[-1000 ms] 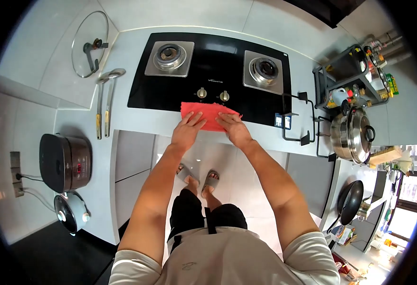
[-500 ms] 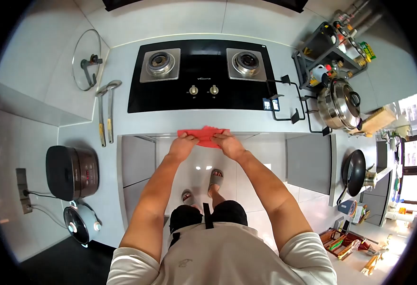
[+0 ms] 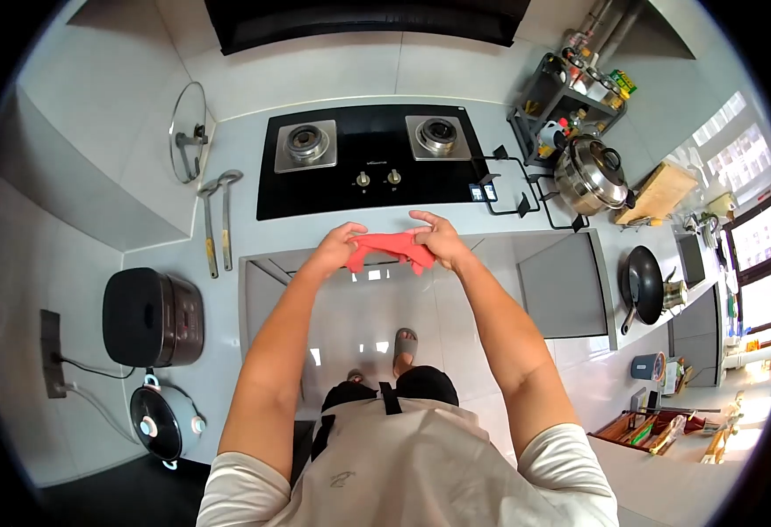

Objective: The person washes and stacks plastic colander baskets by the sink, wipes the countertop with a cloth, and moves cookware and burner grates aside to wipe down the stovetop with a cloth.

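Note:
A red cloth is stretched between my two hands in front of the counter edge, its lower part hanging in folds. My left hand pinches its left end, and my right hand grips the right end with some fingers extended. Just beyond the hands lies a black two-burner gas cooktop, its burners bare of pan supports. Two black pan supports rest on the counter to its right.
At left are two long-handled utensils, a glass lid, a rice cooker and a small pot. On the right stand a steel pot, a spice rack, a cutting board and a black frying pan.
The cloth has gone from spread flat to bunched and sagging between my hands. Several right-hand fingers have lifted outward. My view has tilted up, showing more of the range hood.

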A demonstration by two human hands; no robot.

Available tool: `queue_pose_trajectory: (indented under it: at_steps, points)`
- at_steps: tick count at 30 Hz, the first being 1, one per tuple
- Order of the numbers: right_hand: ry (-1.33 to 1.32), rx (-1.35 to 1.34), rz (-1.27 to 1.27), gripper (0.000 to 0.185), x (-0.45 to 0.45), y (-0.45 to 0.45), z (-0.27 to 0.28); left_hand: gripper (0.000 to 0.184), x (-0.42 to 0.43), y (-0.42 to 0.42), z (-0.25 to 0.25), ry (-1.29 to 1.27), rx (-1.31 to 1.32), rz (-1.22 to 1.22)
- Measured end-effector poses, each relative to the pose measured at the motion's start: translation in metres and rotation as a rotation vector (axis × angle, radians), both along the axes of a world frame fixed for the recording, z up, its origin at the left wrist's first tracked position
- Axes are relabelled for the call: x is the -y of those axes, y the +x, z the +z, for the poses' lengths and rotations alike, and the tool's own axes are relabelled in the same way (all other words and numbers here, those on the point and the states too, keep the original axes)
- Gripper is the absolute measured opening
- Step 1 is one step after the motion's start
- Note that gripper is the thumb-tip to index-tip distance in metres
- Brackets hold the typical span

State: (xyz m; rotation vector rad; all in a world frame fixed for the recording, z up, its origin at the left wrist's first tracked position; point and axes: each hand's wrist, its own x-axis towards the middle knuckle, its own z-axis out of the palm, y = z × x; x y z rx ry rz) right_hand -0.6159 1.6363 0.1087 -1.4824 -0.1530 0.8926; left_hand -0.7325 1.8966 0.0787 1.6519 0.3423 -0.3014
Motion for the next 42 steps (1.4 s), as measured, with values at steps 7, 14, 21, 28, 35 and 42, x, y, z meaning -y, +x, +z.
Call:
queue_pose_trajectory:
  at_steps: [7, 14, 21, 28, 35, 42]
  points:
    - [0.233, -0.507, -0.180, 0.048, 0.004, 0.010, -0.012, 0.037, -0.001, 0.011, 0.033, -0.445, -0.139, 0.147]
    - [0.210, -0.375, -0.086, 0.029, 0.001, 0.053, -0.039, 0.060, -0.008, 0.053, 0.001, -0.328, -0.108, 0.220]
    - [0.044, -0.169, -0.263, 0.018, -0.004, 0.110, -0.097, 0.045, -0.011, 0.096, -0.071, 0.088, -0.184, 0.276]
    - [-0.385, 0.546, -0.209, 0.029, 0.014, 0.170, -0.132, 0.025, 0.035, 0.137, -0.079, -0.008, -0.198, 0.277]
    - [-0.440, 0.786, -0.250, 0.037, 0.000, 0.227, -0.098, 0.025, 0.077, 0.178, -0.102, -0.229, -0.122, 0.374]
    - [-0.693, 1.219, -0.194, 0.046, -0.029, 0.210, -0.118, 0.028, 0.085, 0.172, -0.117, 0.535, 0.093, 0.270]
